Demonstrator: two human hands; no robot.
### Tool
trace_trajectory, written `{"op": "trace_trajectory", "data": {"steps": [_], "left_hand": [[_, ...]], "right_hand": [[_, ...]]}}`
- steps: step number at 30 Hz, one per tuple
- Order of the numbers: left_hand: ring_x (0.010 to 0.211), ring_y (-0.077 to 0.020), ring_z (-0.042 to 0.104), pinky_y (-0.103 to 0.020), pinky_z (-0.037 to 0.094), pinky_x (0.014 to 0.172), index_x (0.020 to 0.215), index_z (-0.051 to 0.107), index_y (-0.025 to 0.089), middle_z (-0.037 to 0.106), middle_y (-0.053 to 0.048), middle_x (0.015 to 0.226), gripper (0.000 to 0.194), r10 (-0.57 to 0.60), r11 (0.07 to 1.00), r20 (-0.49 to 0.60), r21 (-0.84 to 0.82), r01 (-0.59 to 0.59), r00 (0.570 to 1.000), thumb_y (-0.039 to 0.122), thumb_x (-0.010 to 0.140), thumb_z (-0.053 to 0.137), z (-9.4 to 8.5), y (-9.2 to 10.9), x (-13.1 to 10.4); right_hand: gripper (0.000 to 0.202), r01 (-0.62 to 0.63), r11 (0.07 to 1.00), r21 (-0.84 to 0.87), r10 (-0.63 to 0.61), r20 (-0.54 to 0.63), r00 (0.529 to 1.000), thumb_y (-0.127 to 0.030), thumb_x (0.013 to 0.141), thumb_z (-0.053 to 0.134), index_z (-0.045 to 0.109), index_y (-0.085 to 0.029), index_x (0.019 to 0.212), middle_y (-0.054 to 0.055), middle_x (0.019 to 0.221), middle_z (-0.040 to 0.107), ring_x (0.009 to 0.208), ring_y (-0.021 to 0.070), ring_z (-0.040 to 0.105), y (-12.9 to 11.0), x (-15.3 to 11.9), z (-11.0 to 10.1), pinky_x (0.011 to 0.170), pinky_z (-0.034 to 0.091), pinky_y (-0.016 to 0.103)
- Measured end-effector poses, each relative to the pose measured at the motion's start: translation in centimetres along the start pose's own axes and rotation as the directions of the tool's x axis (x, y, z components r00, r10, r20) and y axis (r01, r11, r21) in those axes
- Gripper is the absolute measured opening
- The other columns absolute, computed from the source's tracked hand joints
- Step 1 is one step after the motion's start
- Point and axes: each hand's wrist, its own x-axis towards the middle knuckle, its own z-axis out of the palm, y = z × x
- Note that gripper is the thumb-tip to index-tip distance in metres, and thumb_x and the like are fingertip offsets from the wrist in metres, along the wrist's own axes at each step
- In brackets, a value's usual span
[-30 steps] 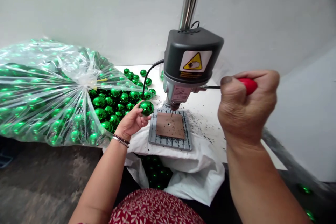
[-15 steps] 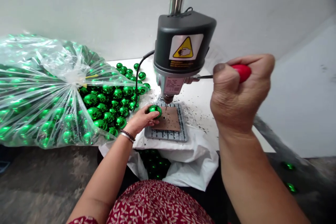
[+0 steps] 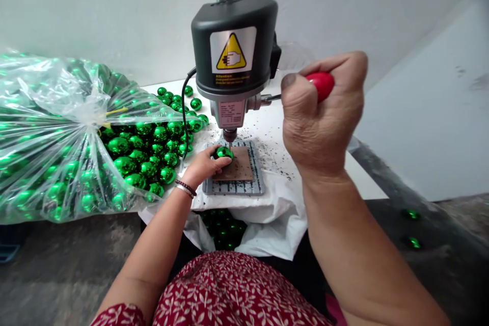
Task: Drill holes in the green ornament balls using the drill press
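Near the surface's (image 3: pixel 362 186) front edge, left grip (image 3: pixel 204 166) holds green ball (image 3: pixel 222 152) below drill chuck (image 3: pixel 229 135); right grip (image 3: pixel 324 121) holds red knob (image 3: pixel 323 85).

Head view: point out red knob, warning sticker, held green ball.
Red knob (image 3: pixel 323 86): head view, its uncovered part.
Warning sticker (image 3: pixel 233 54): head view, middle of its printed triangle.
Held green ball (image 3: pixel 223 153): head view, middle of its visible surface.

A white table (image 3: pixel 364 182) bears a drill press (image 3: pixel 234 81), green balls (image 3: pixel 196 104), chips (image 3: pixel 275 160).
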Motion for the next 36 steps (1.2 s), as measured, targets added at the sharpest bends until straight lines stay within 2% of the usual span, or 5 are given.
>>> {"op": "trace_trajectory", "data": {"steps": [9,14,25,31,36], "left_hand": [[0.053,-0.0110,0.054,-0.021,0.042,0.052,0.129,0.065,0.018,0.059,0.004,0.062,0.053,-0.013,0.991,-0.006,0.134,0.013,1.000,0.035,0.079,0.072,0.2,1.1,-0.5],[0.065,-0.0136,0.059,-0.023,0.047,0.063,0.119,0.071,0.019,0.068,0.001,0.076,0.051,0.116,0.938,-0.073,0.337,-0.085,0.990,0.036,0.071,0.079,0.0,1.1,-0.7],[0.050,-0.0087,0.053,-0.019,0.039,0.049,0.116,0.071,0.014,0.057,0.005,0.054,0.040,-0.007,1.000,-0.043,-0.014,0.007,0.999,0.030,0.080,0.073,-0.6,-1.1,0.3],[0.050,-0.0080,0.053,-0.019,0.037,0.048,0.118,0.071,0.012,0.058,0.004,0.056,0.040,-0.011,0.999,-0.034,-0.046,0.010,0.999,0.027,0.081,0.073,-0.5,-0.8,0.3],[0.050,-0.0081,0.052,-0.020,0.038,0.050,0.120,0.070,0.012,0.058,0.004,0.056,0.044,-0.008,1.000,-0.044,0.011,0.008,0.999,0.027,0.079,0.075,-0.3,-0.2,0.3]], "right_hand": [[0.012,0.022,1.000,0.008,-0.022,-0.002,1.000,-0.021,0.088,0.050,0.040,-0.016,0.086,-0.005,0.080,0.043,0.069,-0.0020,0.042,-0.2,0.1,0.0,0.072,0.044,0.014],[0.012,0.032,0.999,0.026,-0.032,-0.016,0.999,-0.021,0.089,0.050,0.040,-0.016,0.086,-0.005,0.082,0.041,0.070,-0.0026,0.043,-0.3,-0.1,0.0,0.074,0.044,0.014],[0.021,0.038,0.997,0.072,-0.037,-0.017,0.999,-0.022,0.085,0.054,0.033,-0.021,0.081,-0.004,0.077,0.041,0.070,0.0044,0.039,-0.2,0.7,0.2,0.071,0.041,0.018],[0.031,-0.102,0.979,-0.176,0.120,0.095,0.988,-0.026,0.089,0.051,0.024,-0.023,0.074,-0.007,0.070,0.028,0.065,0.0026,0.026,-1.8,4.0,0.3,0.081,0.040,0.020],[0.023,-0.106,0.944,-0.311,0.166,0.173,0.971,-0.030,0.089,0.032,0.019,-0.023,0.072,-0.006,0.074,0.031,0.091,0.0078,0.055,-1.7,7.1,1.2,0.101,0.041,0.032]]}}
